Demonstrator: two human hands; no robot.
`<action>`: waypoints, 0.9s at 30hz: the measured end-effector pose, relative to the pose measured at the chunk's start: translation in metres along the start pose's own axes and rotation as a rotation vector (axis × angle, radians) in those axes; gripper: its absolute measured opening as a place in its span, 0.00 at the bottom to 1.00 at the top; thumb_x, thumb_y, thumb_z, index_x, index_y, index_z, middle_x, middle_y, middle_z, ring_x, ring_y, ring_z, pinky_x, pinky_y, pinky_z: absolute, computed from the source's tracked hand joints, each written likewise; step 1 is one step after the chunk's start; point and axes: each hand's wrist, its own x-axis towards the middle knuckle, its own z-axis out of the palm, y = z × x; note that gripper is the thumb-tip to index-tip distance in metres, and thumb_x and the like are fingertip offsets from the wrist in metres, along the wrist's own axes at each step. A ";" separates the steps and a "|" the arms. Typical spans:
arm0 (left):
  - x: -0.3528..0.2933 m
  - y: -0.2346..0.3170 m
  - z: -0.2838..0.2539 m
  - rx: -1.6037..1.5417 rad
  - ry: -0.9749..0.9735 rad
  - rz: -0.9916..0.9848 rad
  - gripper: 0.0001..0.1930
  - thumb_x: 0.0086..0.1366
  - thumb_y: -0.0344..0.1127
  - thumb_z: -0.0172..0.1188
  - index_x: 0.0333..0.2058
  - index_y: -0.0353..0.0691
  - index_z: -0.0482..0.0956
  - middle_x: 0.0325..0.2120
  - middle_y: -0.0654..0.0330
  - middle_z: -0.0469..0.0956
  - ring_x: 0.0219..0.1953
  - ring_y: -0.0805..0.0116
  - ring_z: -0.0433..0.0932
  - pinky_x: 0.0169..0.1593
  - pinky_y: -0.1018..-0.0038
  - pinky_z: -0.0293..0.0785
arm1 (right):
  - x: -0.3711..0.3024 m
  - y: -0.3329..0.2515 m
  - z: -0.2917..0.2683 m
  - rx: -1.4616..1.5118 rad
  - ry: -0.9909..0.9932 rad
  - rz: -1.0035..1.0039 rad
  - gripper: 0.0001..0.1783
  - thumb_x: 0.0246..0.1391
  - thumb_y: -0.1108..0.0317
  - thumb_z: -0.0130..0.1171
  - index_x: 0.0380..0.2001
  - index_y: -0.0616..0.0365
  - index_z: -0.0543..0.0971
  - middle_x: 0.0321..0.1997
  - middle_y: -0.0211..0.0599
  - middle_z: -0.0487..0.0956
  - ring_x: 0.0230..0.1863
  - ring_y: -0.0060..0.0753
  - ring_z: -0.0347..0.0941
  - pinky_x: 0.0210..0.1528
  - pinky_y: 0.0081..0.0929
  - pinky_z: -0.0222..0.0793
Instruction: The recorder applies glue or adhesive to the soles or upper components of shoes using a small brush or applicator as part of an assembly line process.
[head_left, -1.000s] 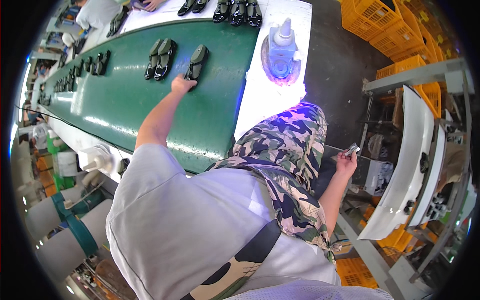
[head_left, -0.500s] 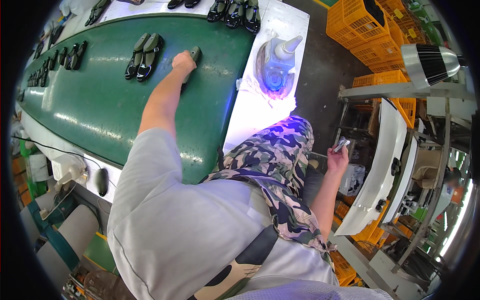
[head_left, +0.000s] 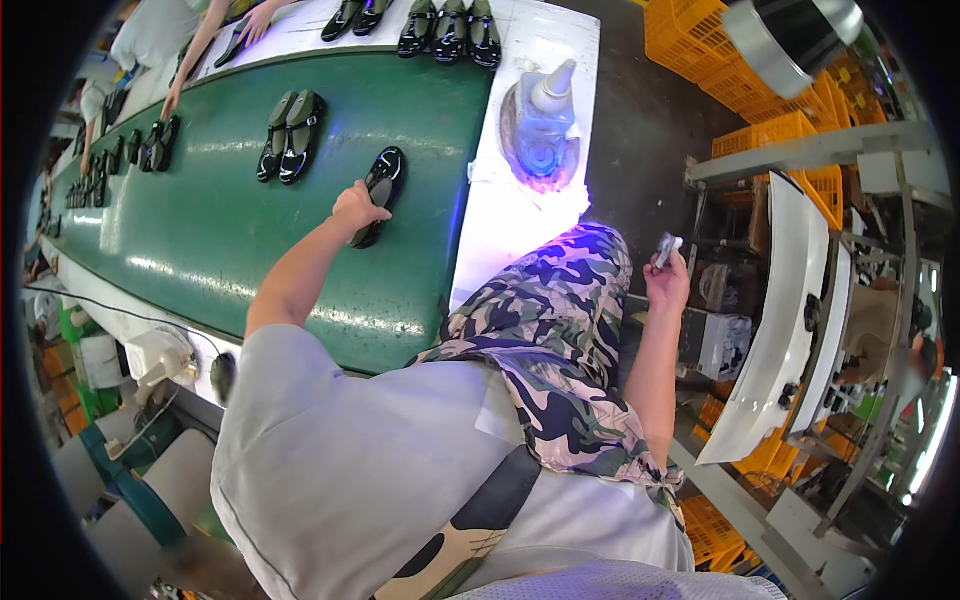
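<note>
My left hand reaches out over the green conveyor belt and grips a glossy black shoe that lies on it. My right hand is raised at my right side and holds a small silvery tool between its fingers. My lap in camouflage trousers fills the middle of the view.
A pair of black shoes and more pairs further left ride the belt. A white table edge holds a blue-lit bottle and several black shoes. Other people's hands work at the far side. Yellow crates and white racks stand right.
The view has tipped down and the belt sits lower in the picture. My left hand stays on the black shoe, which has come nearer. My right hand has lifted slightly with its tool.
</note>
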 end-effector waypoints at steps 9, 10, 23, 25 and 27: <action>0.036 0.007 -0.013 -0.082 -0.238 -0.118 0.37 0.39 0.46 0.80 0.47 0.31 0.80 0.45 0.50 0.82 0.47 0.55 0.81 0.52 0.59 0.77 | -0.009 -0.005 0.010 -0.081 0.216 -0.060 0.09 0.52 0.70 0.67 0.33 0.50 0.76 0.28 0.28 0.78 0.27 0.25 0.73 0.29 0.29 0.65; 0.033 0.006 -0.009 -0.426 -0.306 -0.101 0.35 0.41 0.43 0.80 0.48 0.31 0.79 0.44 0.51 0.82 0.45 0.55 0.82 0.51 0.58 0.77 | -0.007 -0.005 0.008 -0.084 0.222 -0.059 0.09 0.51 0.69 0.68 0.33 0.49 0.76 0.27 0.27 0.78 0.26 0.24 0.72 0.28 0.27 0.65; -0.130 0.211 -0.050 -0.694 0.281 1.233 0.35 0.47 0.36 0.77 0.54 0.37 0.72 0.48 0.55 0.77 0.53 0.60 0.76 0.60 0.66 0.71 | -0.032 -0.032 0.110 -0.489 -0.197 -0.350 0.13 0.45 0.72 0.71 0.33 0.58 0.77 0.30 0.27 0.75 0.29 0.19 0.70 0.31 0.20 0.67; -0.141 0.235 -0.067 -0.821 0.304 1.614 0.28 0.50 0.33 0.75 0.49 0.32 0.74 0.50 0.50 0.77 0.51 0.58 0.77 0.57 0.66 0.74 | -0.044 -0.038 0.137 -0.479 -0.305 -0.443 0.13 0.44 0.73 0.72 0.31 0.59 0.77 0.30 0.26 0.75 0.32 0.18 0.70 0.35 0.18 0.67; -0.161 0.246 -0.086 -0.555 0.397 1.633 0.28 0.45 0.26 0.73 0.47 0.33 0.73 0.47 0.48 0.78 0.51 0.52 0.79 0.57 0.62 0.74 | -0.052 -0.040 0.153 -0.469 -0.387 -0.479 0.13 0.44 0.74 0.72 0.32 0.59 0.77 0.31 0.26 0.75 0.33 0.17 0.71 0.37 0.18 0.68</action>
